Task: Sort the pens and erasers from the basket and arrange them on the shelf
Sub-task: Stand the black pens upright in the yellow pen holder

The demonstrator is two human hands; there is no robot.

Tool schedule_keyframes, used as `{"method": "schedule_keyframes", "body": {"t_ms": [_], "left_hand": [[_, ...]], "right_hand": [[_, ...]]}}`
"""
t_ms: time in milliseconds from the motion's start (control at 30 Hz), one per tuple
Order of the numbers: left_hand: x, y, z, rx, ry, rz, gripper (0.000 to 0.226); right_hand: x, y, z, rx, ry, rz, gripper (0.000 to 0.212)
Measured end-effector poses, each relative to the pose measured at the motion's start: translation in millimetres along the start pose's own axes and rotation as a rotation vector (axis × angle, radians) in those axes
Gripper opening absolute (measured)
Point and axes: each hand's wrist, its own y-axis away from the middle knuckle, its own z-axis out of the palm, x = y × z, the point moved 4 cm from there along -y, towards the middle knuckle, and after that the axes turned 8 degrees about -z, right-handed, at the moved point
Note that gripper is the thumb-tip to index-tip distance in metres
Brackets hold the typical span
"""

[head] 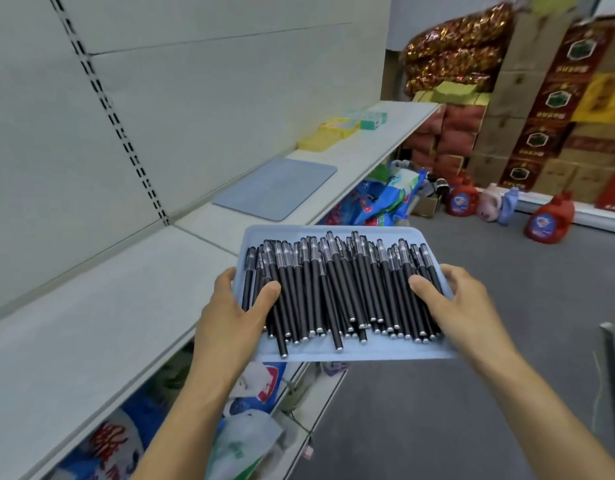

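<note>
Between the two hands, a pale blue tray [347, 353] is hanging in the air just off the front edge of the white shelf [101, 306], with one far corner reaching over the shelf board. The left hand [235, 306] is gripping the tray's left edge, its fingers curling underneath out of sight while the thumb is pressing down on the nearest pens. The right hand [461, 301] is holding the opposite edge the same way, thumb lying across the pens on that side and fingers wrapping round the rim. A thick pile of black pens [337, 289] is filling the tray between both thumbs, lying roughly parallel, with the clear caps pointing away from the person and the silver-tipped ends pointing back toward the wrists; a few are sticking out nearer than the rest. Beyond the left hand, further along the shelf, a flat blue mat [276, 188] is lying on the board, apart from the tray. Further still past it, yellow boxes [325, 135] and a green box [371, 120] are sitting near the shelf's far end; what they hold is too blurred to tell. Below the left forearm, bagged goods [254, 386] are showing on the lower shelf. Far beyond the right hand, red jugs [548, 221] are standing on the grey floor beside stacked cardboard cartons [527, 98].
</note>
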Motion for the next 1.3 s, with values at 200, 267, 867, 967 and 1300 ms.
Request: {"method": "schedule_keyframes", "body": {"t_ms": [200, 267, 867, 967, 1300], "left_hand": [[39, -51, 56, 0.077, -0.009, -0.046, 0.07], [49, -65, 78, 0.121, 0.02, -0.078, 0.07], [74, -176, 121, 0.663, 0.318, -0.421, 0.021], [58, -205, 118, 0.673, 0.297, -0.492, 0.033], [29, -265, 105, 0.687, -0.084, -0.635, 0.058]], "right_hand": [[21, -108, -9, -0.094, -0.033, -0.077, 0.016], [28, -147, -12, -0.126, -0.037, -0.116, 0.013], [-6, -407, 119, -0.532, -0.087, -0.352, 0.025], [-13, -430, 158, -0.573, -0.059, -0.4, 0.041], [-5, -479, 247, -0.652, 0.226, -0.6, 0.039]]}}
